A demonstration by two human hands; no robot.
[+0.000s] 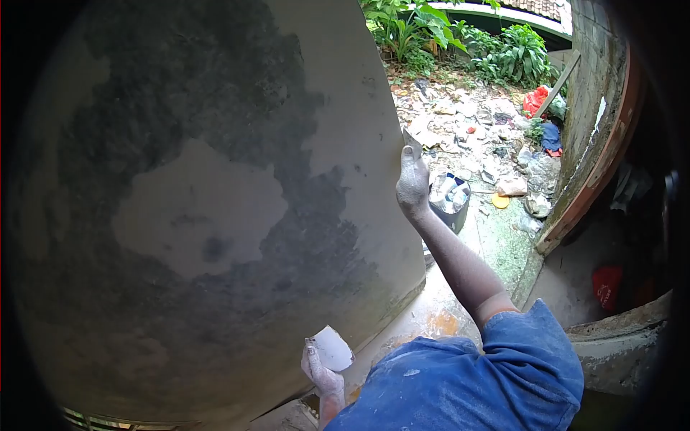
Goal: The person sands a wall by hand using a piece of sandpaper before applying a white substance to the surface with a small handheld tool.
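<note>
My left hand (325,375), dusted white, is low in the view in front of the wall. Its fingers are closed on the edge of a flat white plate (333,349) with a worn rim. My right hand (412,183), also coated in pale dust, is raised at the wall's right-hand edge. From its closed fingers sticks a thin flat scraper (411,138); the handle is hidden in the grip. The wall (201,208) shows a large dark grey patch around a paler middle with a small dark smudge.
A dark bucket (451,215) full of whitish scraps stands behind my right forearm. Litter (467,118) covers the ground beyond, up to green plants (521,57). A weathered wall (593,93) with a leaning plank (560,82) bounds the right side. A red bag (607,286) lies in shadow.
</note>
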